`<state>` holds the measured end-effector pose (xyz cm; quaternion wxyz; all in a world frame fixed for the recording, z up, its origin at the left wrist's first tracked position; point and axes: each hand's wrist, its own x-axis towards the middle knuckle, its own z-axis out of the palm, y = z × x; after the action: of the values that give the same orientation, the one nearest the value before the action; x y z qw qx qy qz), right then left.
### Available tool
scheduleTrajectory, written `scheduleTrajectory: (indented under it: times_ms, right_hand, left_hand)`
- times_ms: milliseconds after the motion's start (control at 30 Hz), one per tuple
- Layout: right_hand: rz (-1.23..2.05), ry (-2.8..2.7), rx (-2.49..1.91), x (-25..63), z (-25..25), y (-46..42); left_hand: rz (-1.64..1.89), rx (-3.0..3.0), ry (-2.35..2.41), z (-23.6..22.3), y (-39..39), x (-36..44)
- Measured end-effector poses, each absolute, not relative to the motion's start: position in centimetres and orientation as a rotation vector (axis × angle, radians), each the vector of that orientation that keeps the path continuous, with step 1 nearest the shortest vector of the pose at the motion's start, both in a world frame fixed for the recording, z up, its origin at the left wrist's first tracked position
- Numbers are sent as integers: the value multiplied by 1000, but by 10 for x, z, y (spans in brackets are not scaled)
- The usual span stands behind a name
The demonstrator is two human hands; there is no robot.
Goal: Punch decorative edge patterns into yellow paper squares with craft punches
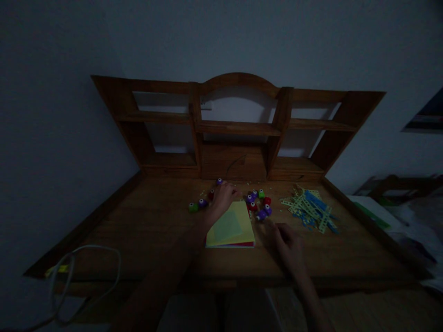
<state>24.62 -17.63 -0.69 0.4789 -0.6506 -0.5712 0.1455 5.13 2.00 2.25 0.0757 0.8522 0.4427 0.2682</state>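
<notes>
Above the far edge of a stack of coloured paper (pixel 231 226), yellow on top, my left hand (pixel 223 197) reaches with its fingers bent together. Whatever those fingers hold, if anything, is too dark and small to make out. Close to that hand are a red eyed block (pixel 211 193) and a purple one (pixel 219 182), with another purple block (pixel 202 203) and a green one (pixel 193 207) to the left. My right hand (pixel 288 239) is curled closed over the desk, right of the paper. Purple eyed blocks (pixel 264 213) lie just beyond it; its fingers hide any contents.
A wooden desk (pixel 148 221) carries a shelf unit (pixel 238 128) along its back. Yellow and blue slotted strips (pixel 313 207) lie heaped at the right. Red and green blocks (pixel 261 193) sit beyond the paper among tiny pale bits. A white cable (pixel 95 246) loops at the left front.
</notes>
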Motion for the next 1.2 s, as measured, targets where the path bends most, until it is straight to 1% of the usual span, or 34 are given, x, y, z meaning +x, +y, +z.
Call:
scheduleTrajectory:
  times_ms: [267,467,533,667,867,1000,1200]
  right_hand:
    - [343,-1414,-1591,246,-7,-176]
    - [336,-1421,-1606,247,-6,-177]
    - [355,-1423,-1611,247,-5,-177]
    - [381,-1425,-1608,248,-5,-178]
    - [477,-1394,-1666,250,-15,-179]
    - [459,-1406,-1707,250,-17,-181]
    - [460,-1423,-1693,248,-10,-182]
  left_hand:
    - [860,2511,1277,20,26,59]
    - [871,2440,1293,36,14,53]
    - [816,2462,1290,44,3,46]
    - [566,2552,1190,53,-36,25]
    - [419,2628,1319,36,-94,-3]
    - [408,2627,1485,19,-102,-10]
    - [294,2790,1429,16,-98,-13]
